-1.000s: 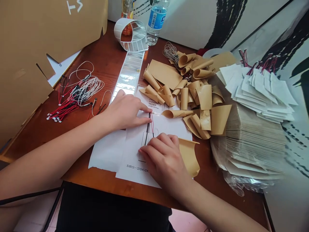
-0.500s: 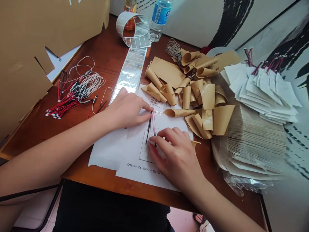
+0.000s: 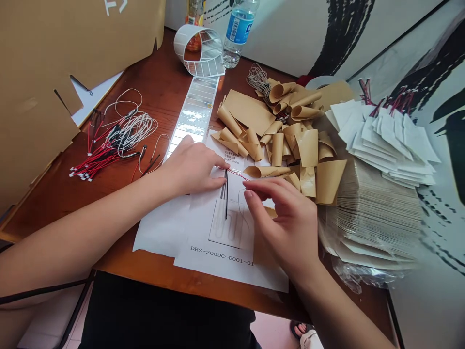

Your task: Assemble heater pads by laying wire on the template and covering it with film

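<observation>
My left hand (image 3: 191, 167) lies on a white printed sheet (image 3: 218, 252) and pinches the top of a thin black and red wire piece (image 3: 225, 198) against it. The wire's lower end rests on a small clear rectangular sticker (image 3: 232, 225) stuck on the sheet. My right hand (image 3: 286, 223) hovers just right of the sticker, its fingers bent and thumb and forefinger pinched on a thin red wire end near the left fingertips. A brown backing paper under the right hand is mostly hidden.
A heap of curled brown backing papers (image 3: 290, 140) lies behind the hands. White pouches (image 3: 385, 135) on a paper stack (image 3: 378, 213) sit right. A wire bundle (image 3: 112, 140), sticker strip (image 3: 194, 114), roll (image 3: 199, 48), water bottle (image 3: 236, 29) and cardboard box (image 3: 47, 72) are left and back.
My right hand lifted off the sticker and moved up and right, uncovering it, and now pinches the red wire. My left hand stayed holding the wire's top.
</observation>
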Tool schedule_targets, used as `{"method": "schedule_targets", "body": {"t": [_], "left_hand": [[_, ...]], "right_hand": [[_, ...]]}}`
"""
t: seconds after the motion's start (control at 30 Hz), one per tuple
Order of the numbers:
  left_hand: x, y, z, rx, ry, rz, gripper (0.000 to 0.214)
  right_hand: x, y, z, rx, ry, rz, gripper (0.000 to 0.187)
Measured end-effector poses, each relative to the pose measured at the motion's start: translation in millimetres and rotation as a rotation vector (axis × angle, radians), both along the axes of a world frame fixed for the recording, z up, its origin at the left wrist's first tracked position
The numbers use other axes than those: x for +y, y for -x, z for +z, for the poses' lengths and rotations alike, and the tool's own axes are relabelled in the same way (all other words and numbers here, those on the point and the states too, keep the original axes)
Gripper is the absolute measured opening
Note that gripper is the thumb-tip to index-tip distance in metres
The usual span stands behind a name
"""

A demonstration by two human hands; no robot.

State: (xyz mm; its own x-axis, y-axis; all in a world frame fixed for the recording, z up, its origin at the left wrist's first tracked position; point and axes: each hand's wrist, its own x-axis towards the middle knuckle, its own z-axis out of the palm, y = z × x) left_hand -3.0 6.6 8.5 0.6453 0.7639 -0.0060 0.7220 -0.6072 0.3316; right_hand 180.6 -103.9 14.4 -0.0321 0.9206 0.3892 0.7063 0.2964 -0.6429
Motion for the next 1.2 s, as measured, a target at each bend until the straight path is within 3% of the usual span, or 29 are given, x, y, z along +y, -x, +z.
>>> {"method": "schedule_targets", "body": {"t": [0.33, 0.47, 0.6, 0.73, 0.8, 0.87, 0.97, 1.07, 1.2], "left_hand": [[-1.5, -1.7, -2.7, 0.041, -0.060, -0.046, 0.045], [-2.5, -2.7, -5.9, 0.029, -0.105, -0.055, 0.038], [-1.9, -3.4, -6.8, 0.037, -0.106, -0.042, 0.035], [-0.4, -4.3, -6.6, 0.020, -0.091, -0.036, 0.034], [-0.2, -4.9, -6.8, 0.025, -0.087, -0.035, 0.034], [-0.2, -5.3, -7.4, 0.026, -0.093, -0.037, 0.035], [-0.2, -5.5, -9.1, 0.018, -0.101, -0.037, 0.036], [0.1, -5.9, -10.5, 0.010, -0.107, -0.033, 0.037], [0.2, -7.4, -10.7, 0.016, -0.108, -0.024, 0.040]], "right_hand": [[7.1, -1.9, 0.8, 0.577, 0.292, -0.089, 0.019], [13.7, -10.6, -3.5, 0.645, 0.324, -0.064, 0.024], [15.8, -18.2, -4.9, 0.392, 0.234, -0.143, 0.025], [6.4, -15.6, 7.5, -0.036, -0.161, -0.301, 0.019], [-2.6, -9.7, 15.3, -0.181, -0.282, -0.187, 0.010], [-12.1, -3.1, 19.4, -0.242, -0.229, 0.104, 0.012], [-21.2, 2.5, 15.9, -0.376, -0.017, 0.301, 0.012], [-21.9, 0.7, 8.7, -0.487, 0.142, 0.245, 0.021], [-17.2, -3.6, 6.2, -0.538, 0.248, 0.166, 0.015]]}}
